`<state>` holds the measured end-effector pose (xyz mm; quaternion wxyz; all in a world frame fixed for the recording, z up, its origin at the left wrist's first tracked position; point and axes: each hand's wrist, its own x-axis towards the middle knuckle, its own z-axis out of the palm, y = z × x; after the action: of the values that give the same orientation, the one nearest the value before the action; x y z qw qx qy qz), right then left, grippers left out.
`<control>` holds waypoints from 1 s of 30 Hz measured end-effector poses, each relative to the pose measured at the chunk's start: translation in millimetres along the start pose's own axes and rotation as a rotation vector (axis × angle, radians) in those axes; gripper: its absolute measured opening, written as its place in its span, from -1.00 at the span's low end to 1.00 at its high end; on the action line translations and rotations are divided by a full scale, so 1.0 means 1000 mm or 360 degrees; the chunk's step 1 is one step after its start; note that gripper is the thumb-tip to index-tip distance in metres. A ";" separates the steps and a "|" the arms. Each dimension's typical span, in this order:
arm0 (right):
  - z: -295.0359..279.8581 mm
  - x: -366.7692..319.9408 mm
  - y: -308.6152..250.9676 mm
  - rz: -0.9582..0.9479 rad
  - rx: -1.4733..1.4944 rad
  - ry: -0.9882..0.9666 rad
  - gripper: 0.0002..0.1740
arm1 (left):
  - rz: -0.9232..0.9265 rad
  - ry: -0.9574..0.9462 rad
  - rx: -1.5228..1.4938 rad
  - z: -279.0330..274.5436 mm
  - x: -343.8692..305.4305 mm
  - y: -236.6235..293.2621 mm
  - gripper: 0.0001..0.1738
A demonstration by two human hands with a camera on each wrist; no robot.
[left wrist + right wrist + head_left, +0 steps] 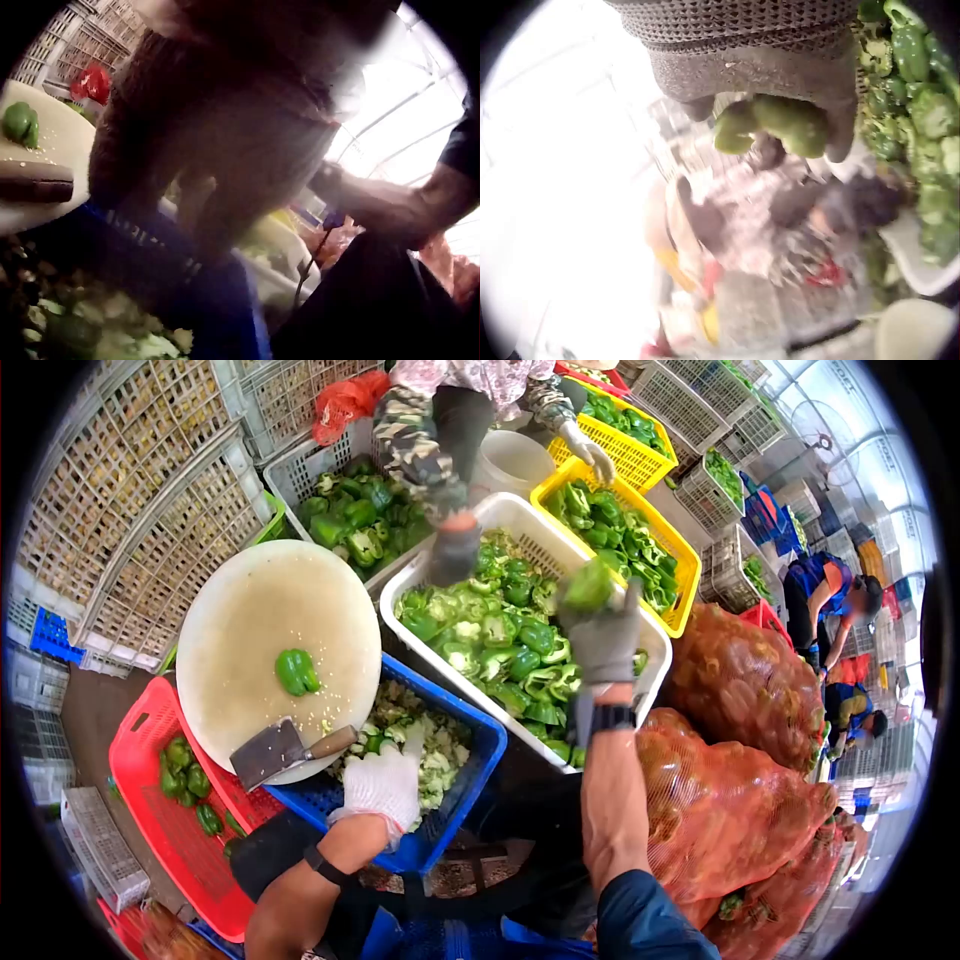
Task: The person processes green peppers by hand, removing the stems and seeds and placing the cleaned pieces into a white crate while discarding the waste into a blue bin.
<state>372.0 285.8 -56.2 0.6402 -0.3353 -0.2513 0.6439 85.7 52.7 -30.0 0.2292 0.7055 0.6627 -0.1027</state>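
Observation:
My right hand [605, 640], in a grey glove, grips a green bell pepper [772, 124] with its fingers curled round it. It is above the right part of a white basket [655, 680] of cut green peppers [510, 630]. My left hand [382, 790], in a white knit glove, hangs with loose fingers low over a blue crate [475, 765] of pale pepper scraps [440, 750]. In the left wrist view its glove is dark and blurred. On a round white board [250, 600] lie one green pepper [297, 672], scattered seeds and a cleaver [268, 753].
A person opposite reaches a dark-gloved hand [455, 550] over the white basket. Yellow crates [685, 575] of peppers stand behind it. A red crate [150, 750] is at left, and red mesh sacks [720, 800] are piled at right. Stacked crates [150, 490] line the back left.

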 end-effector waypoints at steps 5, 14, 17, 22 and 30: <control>-0.040 0.060 0.057 -0.0237 -0.2207 0.0176 -0.46 | 0.0256 -0.0081 -0.0153 -0.005 0.002 -0.001 -0.45; -0.047 0.031 0.170 0.0063 -0.3609 -0.0321 -0.43 | 0.0317 -0.0111 -0.0150 -0.005 0.006 -0.011 -0.55; -0.040 0.019 0.152 0.0292 -0.3176 0.0179 -0.47 | 0.0307 -0.0027 -0.0183 -0.006 0.009 -0.012 -0.55; 0.030 -0.033 0.070 0.0547 -0.2221 0.0060 -0.18 | 0.0086 0.0293 -0.0577 -0.040 0.009 -0.001 -0.52; 0.090 -0.179 0.070 0.0586 -0.1314 -0.0183 -0.42 | 0.0522 0.0851 -0.0789 -0.029 0.004 -0.014 -0.47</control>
<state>249.8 113.4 -30.7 0.3129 -0.5653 -0.4583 0.6103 67.9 70.3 -8.9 0.2254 0.7271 0.5823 0.2855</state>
